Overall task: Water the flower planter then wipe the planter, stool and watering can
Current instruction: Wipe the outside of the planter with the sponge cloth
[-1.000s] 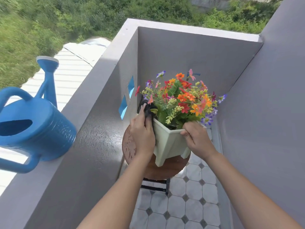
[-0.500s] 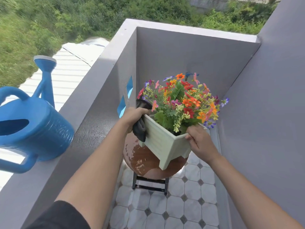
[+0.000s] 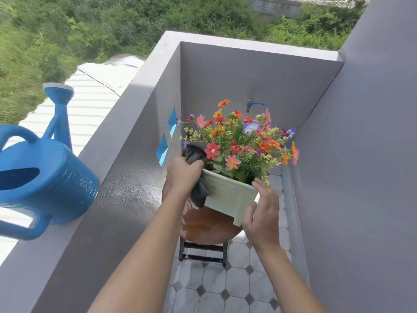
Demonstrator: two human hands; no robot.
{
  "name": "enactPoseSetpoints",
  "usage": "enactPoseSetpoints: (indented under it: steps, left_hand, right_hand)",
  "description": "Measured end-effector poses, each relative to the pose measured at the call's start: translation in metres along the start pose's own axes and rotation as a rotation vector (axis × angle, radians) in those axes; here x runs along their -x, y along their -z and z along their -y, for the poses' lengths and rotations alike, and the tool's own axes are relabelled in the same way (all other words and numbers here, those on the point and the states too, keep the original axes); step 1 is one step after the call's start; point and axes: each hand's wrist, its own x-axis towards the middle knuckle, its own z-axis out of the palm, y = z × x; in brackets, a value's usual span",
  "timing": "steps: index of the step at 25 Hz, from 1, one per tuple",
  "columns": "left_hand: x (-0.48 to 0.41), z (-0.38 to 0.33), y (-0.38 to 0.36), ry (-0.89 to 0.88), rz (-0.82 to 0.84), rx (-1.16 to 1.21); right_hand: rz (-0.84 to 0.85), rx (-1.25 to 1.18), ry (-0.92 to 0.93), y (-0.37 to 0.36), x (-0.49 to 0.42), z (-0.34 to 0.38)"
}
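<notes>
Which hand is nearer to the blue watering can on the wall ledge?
Left. The left hand, gripping a dark cloth at the planter's left edge, is on the watering can's side. The right hand is at the planter's far corner.

Planter wiping, head view
Left hand (image 3: 184,175) presses dark cloth (image 3: 198,193) against planter (image 3: 228,197); right hand (image 3: 261,213) steadies its near corner; planter on stool (image 3: 203,229).

Left hand (image 3: 184,175) fisted, knuckles up, forearm reaching forward; right hand (image 3: 261,213) loosely spread, fingers (image 3: 259,184) extended, wrist bent inward.
</notes>
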Motion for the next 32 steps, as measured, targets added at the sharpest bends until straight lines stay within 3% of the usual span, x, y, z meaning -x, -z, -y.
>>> enactPoseSetpoints:
  steps: [5, 12, 15, 21, 24, 29, 32]
  left_hand:
    - [0.019, -0.004, -0.002, -0.012, -0.064, -0.067]
    - [0.042, -0.003, 0.004, -0.021, -0.122, -0.025]
    - [0.057, -0.011, 0.006, -0.059, -0.091, -0.015]
    - [0.083, -0.019, -0.005, -0.320, -0.122, 0.012]
    - [0.068, -0.023, -0.003, -0.295, -0.096, -0.011]
    - [0.083, -0.007, -0.013, -0.347, -0.052, 0.175]
    - [0.074, 0.003, -0.015, -0.249, -0.002, 0.267]
  right_hand:
    - [0.024, 0.202, 0.189, -0.029, 0.007, 0.032]
    - [0.074, 0.509, 0.298, -0.036, -0.024, 0.029]
    - [0.019, 0.429, 0.262, -0.031, -0.028, 0.030]
    - [-0.030, 0.283, 0.276, -0.020, -0.036, 0.015]
    - [-0.022, 0.260, 0.271, -0.020, -0.037, 0.010]
    - [0.010, 0.242, 0.248, -0.016, -0.038, 0.005]
    - [0.031, 0.220, 0.240, -0.009, -0.034, -0.003]
